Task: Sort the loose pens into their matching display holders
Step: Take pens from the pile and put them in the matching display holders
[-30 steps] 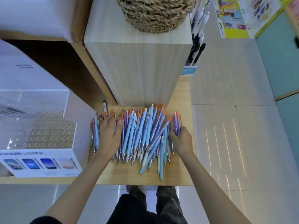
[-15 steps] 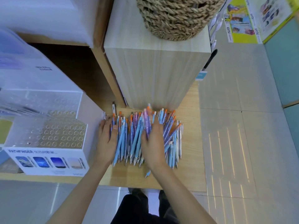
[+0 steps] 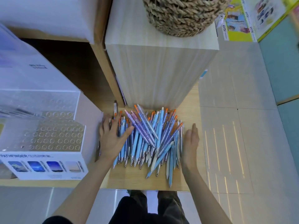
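Loose pens (image 3: 150, 139) heaped on a wooden shelf (image 3: 129, 180)
Left hand (image 3: 111, 139) flat on them, fingers spread; right hand (image 3: 191, 143) straight-fingered beside the pile

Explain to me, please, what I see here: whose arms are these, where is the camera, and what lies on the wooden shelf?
There is no machine here. A person works with bare hands, and one camera worn on the person's head looks down at them. On the shelf lies a heap of pens, mostly light blue, some purple, many with orange ends. The left hand rests flat on the heap's left side, fingers spread. The right hand stands on its edge at the heap's right side, fingers straight. Neither holds a pen. To the left stands a white holder with rows of round holes.
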Tool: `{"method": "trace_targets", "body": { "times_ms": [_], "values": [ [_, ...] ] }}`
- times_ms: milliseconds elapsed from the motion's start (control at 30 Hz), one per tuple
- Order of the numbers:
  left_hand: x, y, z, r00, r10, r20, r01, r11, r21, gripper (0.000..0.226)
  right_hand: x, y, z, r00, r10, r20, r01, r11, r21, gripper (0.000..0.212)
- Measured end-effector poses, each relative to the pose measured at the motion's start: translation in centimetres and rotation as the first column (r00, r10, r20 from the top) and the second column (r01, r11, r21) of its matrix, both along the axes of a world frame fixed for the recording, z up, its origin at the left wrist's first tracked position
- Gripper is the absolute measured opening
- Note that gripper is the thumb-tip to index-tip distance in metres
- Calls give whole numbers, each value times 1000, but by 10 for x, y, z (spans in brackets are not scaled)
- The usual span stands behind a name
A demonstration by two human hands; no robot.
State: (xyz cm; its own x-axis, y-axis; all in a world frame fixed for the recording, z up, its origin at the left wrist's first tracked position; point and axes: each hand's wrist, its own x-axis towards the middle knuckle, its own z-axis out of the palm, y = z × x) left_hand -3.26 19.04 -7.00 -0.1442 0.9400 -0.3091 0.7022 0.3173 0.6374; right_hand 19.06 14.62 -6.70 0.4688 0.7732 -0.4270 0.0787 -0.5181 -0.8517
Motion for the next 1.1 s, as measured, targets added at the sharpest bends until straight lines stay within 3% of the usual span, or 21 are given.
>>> {"method": "trace_targets", "body": {
  "times_ms": [133,233,300,433,567,800,933,1033,1100],
  "values": [
    [2,4,-2,999,11,45,-8,998,-70,113,-15,18,6,966,252,55,-255,966,43,70],
    [6,7,-1,999,-43,11,44,994,-102,116,-21,38,7,925,348,151,-353,936,5,88],
    [7,9,1,998,-34,50,39,995,-94,117,-29,41,6,880,424,216,-420,905,-63,88],
    [11,10,5,992,34,119,-27,998,-63,96,-46,43,3,839,442,318,-416,897,-149,78],
    [12,6,3,999,-3,32,2,1000,2,80,-56,46,3,844,407,349,-381,913,-146,75],
    [2,5,2,996,-67,57,68,998,1,85,-54,47,0,738,539,406,-518,838,-172,84],
    [-20,19,10,997,-81,0,81,996,22,68,-38,48,0,795,517,317,-531,846,-45,71],
    [-27,46,16,998,-59,22,57,995,88,47,-19,43,2,873,469,131,-482,871,96,54],
    [-26,66,18,999,-36,5,36,998,59,40,-9,38,4,884,467,26,-467,878,101,45]
  ]
}}
